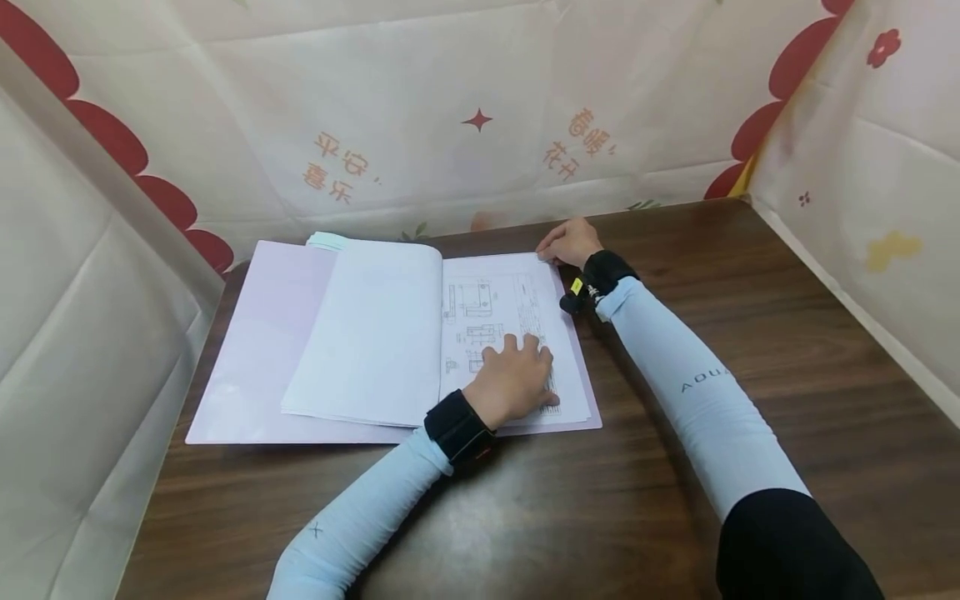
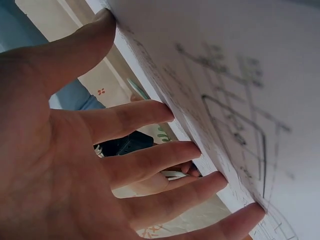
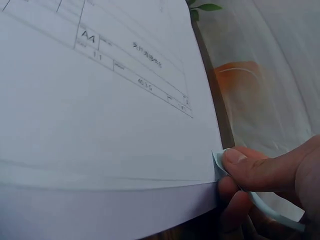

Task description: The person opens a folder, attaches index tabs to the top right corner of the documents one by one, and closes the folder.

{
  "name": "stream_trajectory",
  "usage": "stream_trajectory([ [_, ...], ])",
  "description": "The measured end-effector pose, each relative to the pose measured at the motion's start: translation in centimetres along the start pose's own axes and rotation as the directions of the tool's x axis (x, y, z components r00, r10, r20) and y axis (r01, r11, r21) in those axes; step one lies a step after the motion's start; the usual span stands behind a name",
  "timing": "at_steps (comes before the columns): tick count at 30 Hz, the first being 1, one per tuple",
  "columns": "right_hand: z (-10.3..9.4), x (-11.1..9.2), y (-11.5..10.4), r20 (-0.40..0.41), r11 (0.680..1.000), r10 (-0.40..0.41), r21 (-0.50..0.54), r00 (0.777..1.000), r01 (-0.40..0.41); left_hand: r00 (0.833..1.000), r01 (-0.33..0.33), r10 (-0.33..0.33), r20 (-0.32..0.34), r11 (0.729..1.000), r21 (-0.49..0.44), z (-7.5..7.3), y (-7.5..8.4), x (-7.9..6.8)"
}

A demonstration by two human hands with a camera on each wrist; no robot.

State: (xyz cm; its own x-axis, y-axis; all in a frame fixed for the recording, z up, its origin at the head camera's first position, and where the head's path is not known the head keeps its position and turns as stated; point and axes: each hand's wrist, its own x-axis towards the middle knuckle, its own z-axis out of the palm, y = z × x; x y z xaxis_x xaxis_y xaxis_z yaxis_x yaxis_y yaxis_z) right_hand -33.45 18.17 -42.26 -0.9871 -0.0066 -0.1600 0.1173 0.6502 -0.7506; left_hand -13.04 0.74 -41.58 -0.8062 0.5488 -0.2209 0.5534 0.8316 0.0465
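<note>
A lilac folder (image 1: 262, 333) lies spread on the table with a stack of white sheets in it. One blank leaf (image 1: 371, 333) is turned to the left; the right-hand page (image 1: 558, 367) bears printed technical drawings. My left hand (image 1: 513, 383) rests its spread fingertips on the lower part of that page, seen close up in the left wrist view. At the page's top right corner, my right hand (image 1: 572, 243) pinches a narrow pale blue strip (image 3: 270, 212) between thumb and fingers. Its end overlaps the corner in the right wrist view.
Pale blue edges (image 1: 327, 241) stick out behind the turned leaf at the top. The brown wooden table (image 1: 562, 517) meets white printed cloth (image 1: 480, 175) at the back and both sides.
</note>
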Motion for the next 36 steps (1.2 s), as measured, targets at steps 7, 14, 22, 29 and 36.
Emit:
stream_trajectory([
  [7, 0.4, 0.4, -0.8, 0.01, 0.995, -0.005, -0.097, 1.0, 0.006, 1.0, -0.011, 0.011, -0.01, 1.0, 0.005, -0.1, -0.2, 0.0],
  [14, 0.2, 1.0, -1.3, 0.041, 0.987, 0.021, -0.163, 0.999, -0.014, 1.0, -0.003, 0.003, -0.019, 1.0, 0.01, -0.1, -0.1, -0.1],
  [22, -0.2, 4.1, -0.1, -0.002, 0.89, 0.104, -0.445, 0.995, -0.094, 0.999, -0.011, 0.012, -0.04, 0.999, 0.031, 0.1, -0.3, 0.0],
  [29, -0.7, 5.0, 1.1, -0.052, 0.859, 0.13, -0.493, 0.99, -0.138, 0.999, -0.003, 0.005, -0.032, 0.999, 0.043, 0.1, -0.4, -0.2],
  [36, -1.3, 3.6, 1.2, -0.048, 0.851, 0.042, -0.521, 0.998, -0.061, 0.999, -0.02, 0.021, -0.039, 0.999, 0.036, 0.0, -0.4, 0.1],
])
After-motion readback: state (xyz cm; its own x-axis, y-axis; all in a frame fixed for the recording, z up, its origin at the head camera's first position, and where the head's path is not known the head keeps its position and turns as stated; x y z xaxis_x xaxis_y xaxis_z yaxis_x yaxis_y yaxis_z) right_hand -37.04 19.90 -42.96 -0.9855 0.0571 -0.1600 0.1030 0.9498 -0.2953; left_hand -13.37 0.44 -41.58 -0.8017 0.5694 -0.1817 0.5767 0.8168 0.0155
